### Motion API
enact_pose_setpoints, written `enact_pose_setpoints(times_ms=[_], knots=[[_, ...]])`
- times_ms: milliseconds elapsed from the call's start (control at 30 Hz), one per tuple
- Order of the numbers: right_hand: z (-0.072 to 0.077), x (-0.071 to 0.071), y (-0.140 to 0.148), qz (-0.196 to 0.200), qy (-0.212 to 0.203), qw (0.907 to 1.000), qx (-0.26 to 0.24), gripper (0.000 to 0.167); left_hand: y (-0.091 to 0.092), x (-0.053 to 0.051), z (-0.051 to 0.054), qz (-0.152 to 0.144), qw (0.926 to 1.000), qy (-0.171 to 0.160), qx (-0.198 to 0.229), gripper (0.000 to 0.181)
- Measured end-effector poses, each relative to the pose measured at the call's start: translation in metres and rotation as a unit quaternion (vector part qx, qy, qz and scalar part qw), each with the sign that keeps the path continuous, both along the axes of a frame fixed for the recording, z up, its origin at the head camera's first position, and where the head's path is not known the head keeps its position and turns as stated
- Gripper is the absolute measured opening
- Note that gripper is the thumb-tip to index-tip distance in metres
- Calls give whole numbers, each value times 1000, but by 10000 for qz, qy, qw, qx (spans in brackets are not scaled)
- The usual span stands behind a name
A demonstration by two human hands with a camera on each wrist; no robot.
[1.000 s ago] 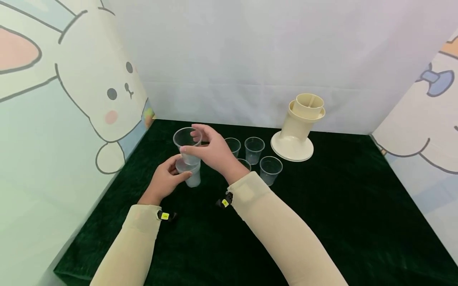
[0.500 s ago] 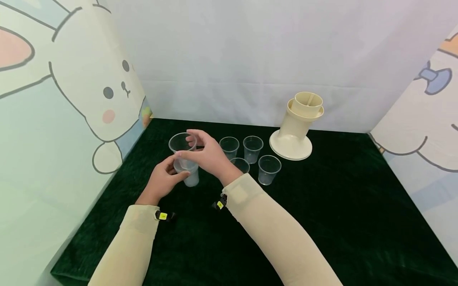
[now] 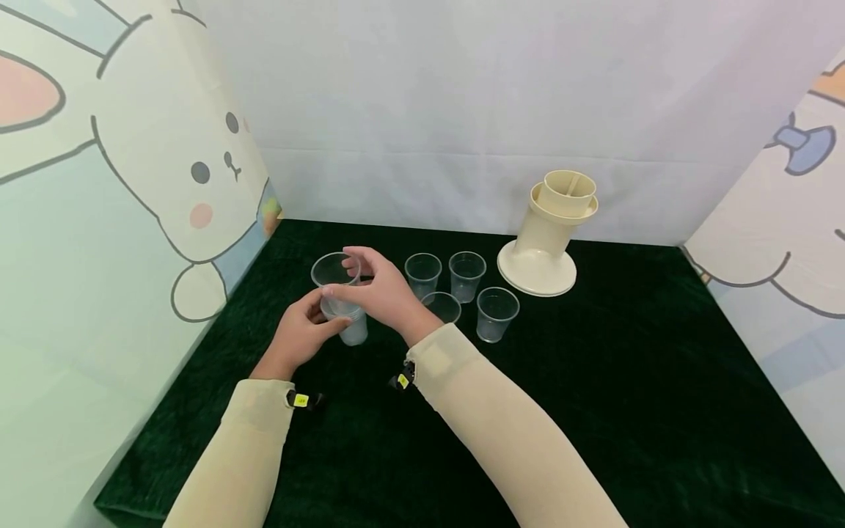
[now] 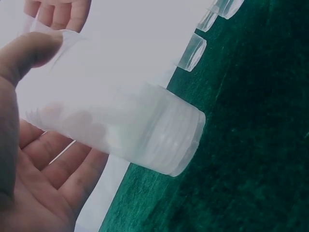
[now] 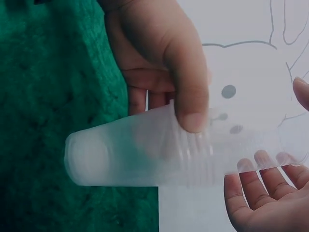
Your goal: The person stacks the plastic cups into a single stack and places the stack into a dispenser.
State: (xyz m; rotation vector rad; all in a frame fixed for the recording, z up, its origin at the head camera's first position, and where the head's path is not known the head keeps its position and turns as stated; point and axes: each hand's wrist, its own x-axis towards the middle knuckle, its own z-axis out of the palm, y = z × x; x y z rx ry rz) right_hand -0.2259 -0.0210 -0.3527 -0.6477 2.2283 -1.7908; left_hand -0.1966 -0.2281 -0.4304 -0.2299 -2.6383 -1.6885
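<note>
Cup stack (image 3: 355,334), upright at the left over the green cloth (image 3: 627,381), sits between the thumb and curled fingers of the left hand (image 3: 300,331); whether its base touches, or how many cups it holds, I cannot tell. The right hand (image 3: 386,293) pinches the upper cup (image 3: 333,271), its lower part hidden. Farther right, the right wrist (image 3: 425,327) partly covers one loose cup (image 3: 445,306).

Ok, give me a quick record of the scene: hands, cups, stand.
Left hand: holds the cup stack
Right hand: holds the upper cup, its rim above the stack's rims
Loose cups: four, upright on the green cloth
Cream stand: upright, near the back edge, right of the loose cups
</note>
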Motion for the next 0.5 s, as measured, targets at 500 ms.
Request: enact_pose_setpoints(times_ms=[500], knots=[[-17, 2, 2, -110, -271, 9994, 205, 70, 0, -1, -1, -5, 10000, 51, -68, 65]])
